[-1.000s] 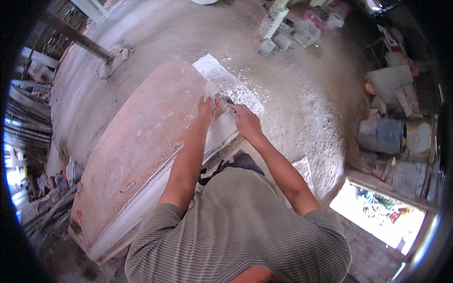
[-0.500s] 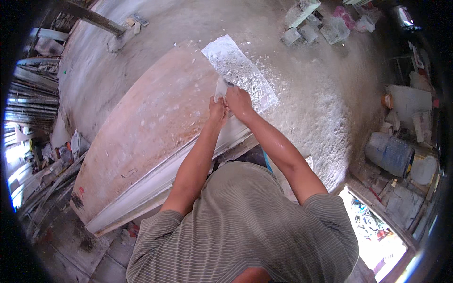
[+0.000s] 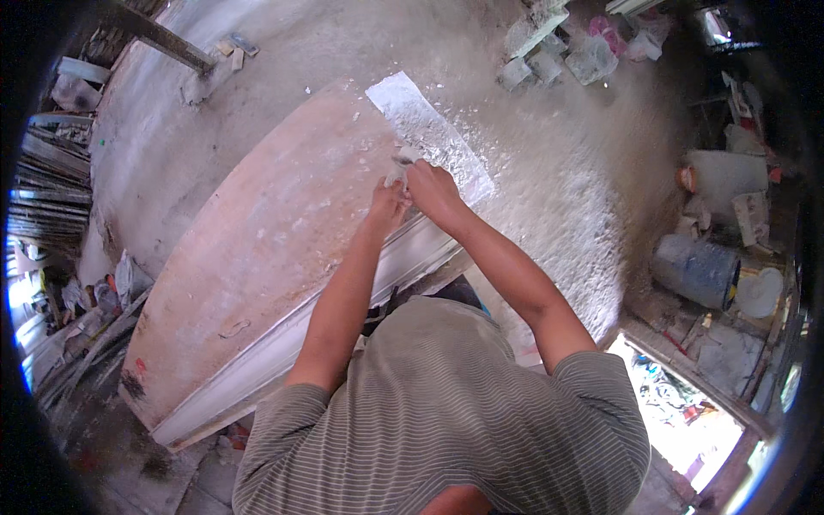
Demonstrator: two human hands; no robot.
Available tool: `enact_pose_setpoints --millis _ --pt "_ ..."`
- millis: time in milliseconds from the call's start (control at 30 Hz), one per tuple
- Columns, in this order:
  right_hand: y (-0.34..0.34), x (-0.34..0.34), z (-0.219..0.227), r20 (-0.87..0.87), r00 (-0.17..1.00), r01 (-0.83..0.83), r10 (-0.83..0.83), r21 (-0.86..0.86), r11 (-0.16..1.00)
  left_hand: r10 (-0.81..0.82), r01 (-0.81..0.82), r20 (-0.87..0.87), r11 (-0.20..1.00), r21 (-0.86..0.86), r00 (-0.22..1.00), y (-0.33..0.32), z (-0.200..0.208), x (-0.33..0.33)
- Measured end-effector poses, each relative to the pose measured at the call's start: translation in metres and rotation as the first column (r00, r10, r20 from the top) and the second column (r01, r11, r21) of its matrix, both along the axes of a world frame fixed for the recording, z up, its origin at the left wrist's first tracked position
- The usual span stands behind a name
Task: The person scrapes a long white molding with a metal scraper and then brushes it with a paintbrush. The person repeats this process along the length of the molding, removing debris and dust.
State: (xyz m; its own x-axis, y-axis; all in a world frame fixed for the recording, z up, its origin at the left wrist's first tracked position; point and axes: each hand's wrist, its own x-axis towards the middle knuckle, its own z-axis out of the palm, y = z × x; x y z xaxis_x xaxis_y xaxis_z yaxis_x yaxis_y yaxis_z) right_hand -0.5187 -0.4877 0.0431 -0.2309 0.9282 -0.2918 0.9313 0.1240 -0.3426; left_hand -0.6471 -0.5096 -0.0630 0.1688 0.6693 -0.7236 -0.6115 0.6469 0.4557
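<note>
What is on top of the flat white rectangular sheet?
Small white flakes lie scattered on the white sheet; the part behind the right hand cannot be seen.

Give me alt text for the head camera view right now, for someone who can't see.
A person's left hand pinches a small whitish piece over a pinkish board, the right hand close beside it, its grip unclear. A white sheet strewn with pale fragments lies just beyond; a bluish barrel is at right.
</note>
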Motion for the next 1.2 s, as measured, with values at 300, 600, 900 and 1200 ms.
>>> enact_pose_setpoints --millis 300,600,900,1200 --pt "0.005 0.062 0.01 -0.589 0.281 0.319 -0.758 -0.688 0.652 -0.551 0.564 -0.12 0.798 0.214 0.826 0.059 0.096 -0.061" --pt "-0.045 0.039 -0.016 -0.41 0.878 0.428 -0.249 0.435 0.793 -0.324 0.334 -0.092 0.934 0.128 0.942 -0.001 0.049 -0.005" --pt "-0.067 0.018 0.005 -0.01 0.993 0.116 -0.116 0.082 0.99 -0.35 0.511 -0.562 0.845 0.156 0.75 -0.008 0.006 0.0" --pt "-0.041 0.012 0.008 0.009 0.999 -0.033 0.032 0.133 0.991 -0.274 0.427 -0.548 0.887 0.173 0.791 -0.014 -0.03 -0.001"
